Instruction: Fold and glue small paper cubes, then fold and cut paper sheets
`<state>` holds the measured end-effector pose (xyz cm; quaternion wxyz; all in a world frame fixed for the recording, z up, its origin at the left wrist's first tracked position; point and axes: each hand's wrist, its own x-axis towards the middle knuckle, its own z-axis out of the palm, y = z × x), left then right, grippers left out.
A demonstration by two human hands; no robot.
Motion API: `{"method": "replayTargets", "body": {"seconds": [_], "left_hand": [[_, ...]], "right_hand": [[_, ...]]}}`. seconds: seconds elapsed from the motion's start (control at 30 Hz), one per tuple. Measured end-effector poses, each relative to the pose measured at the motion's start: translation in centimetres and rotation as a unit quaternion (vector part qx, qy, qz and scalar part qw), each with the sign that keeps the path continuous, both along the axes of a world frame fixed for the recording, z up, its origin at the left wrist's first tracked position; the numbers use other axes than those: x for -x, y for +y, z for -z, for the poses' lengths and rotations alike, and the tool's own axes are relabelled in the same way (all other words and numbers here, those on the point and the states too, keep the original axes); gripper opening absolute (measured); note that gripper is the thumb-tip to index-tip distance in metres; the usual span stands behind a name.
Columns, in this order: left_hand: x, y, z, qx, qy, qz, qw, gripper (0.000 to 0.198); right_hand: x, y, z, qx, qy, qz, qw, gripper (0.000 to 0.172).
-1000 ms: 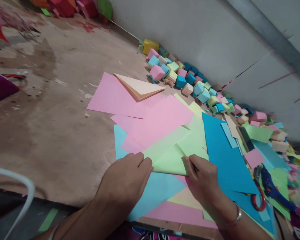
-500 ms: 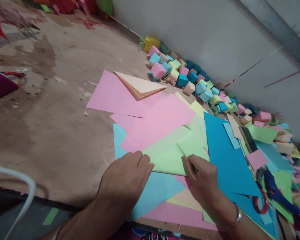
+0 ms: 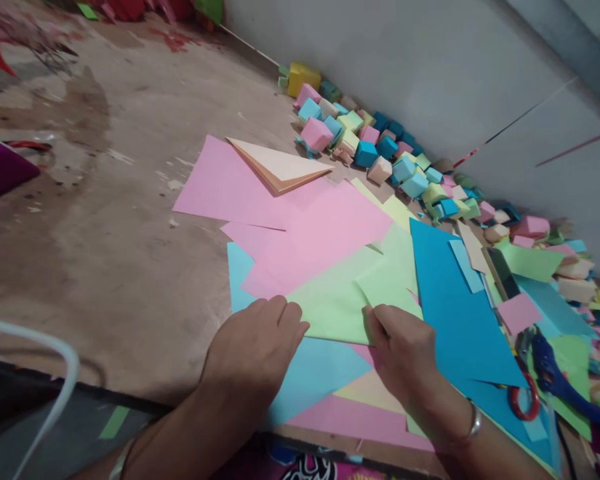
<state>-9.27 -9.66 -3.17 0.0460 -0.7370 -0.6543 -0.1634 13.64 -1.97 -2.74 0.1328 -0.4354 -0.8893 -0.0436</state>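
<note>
A light green sheet of paper [image 3: 335, 310] lies folded over, its straight edge facing me. At the left end of that edge my left hand [image 3: 260, 340] is closed on the paper, fingers bent over it. My right hand [image 3: 403, 347] pinches the right part of the same edge, thumb toward the fold; a loose corner lifts just above it. Beneath the green sheet are light blue paper [image 3: 325, 373] and pink paper [image 3: 340, 223]. A folded peach sheet [image 3: 280, 163] rests beyond, on the pink paper.
Small paper cubes [image 3: 367, 153] line the wall. To the right are dark blue paper [image 3: 450, 300], red-handled scissors [image 3: 525, 400], a dark blue glue gun [image 3: 550, 373] and paper scraps. A white curved tube [image 3: 65, 353] is at lower left; a purple object [image 3: 3, 170] at far left.
Both hands keep their hold on the green paper's near edge, almost unmoved. The view has shifted very slightly.
</note>
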Motion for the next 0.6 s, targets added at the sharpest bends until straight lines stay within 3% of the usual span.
{"method": "replayTargets", "body": {"seconds": [0.17,0.27,0.37,0.5,0.6], "left_hand": [[-0.2,0.2,-1.3,0.052,-0.009,0.046,0.998,0.013],[-0.8,0.3,-2.1,0.046,-0.003,0.146,0.988,0.026],[-1.2,0.7,-2.5,0.079,0.007,0.231,0.970,0.027],[-1.1,2.2,-2.9,0.118,0.037,0.281,0.952,0.027],[-1.2,3.9,-3.3,0.144,0.043,0.289,0.945,0.021]], "right_hand": [[0.1,0.0,-0.1,-0.006,-0.014,0.001,1.000,0.038],[0.2,0.0,0.0,0.000,-0.009,0.001,1.000,0.037],[0.3,0.0,0.2,-0.005,0.007,0.024,1.000,0.038],[0.6,-0.2,0.2,-0.022,0.032,0.074,0.996,0.026],[0.6,-0.3,0.0,-0.007,0.030,0.061,0.998,0.017]]}}
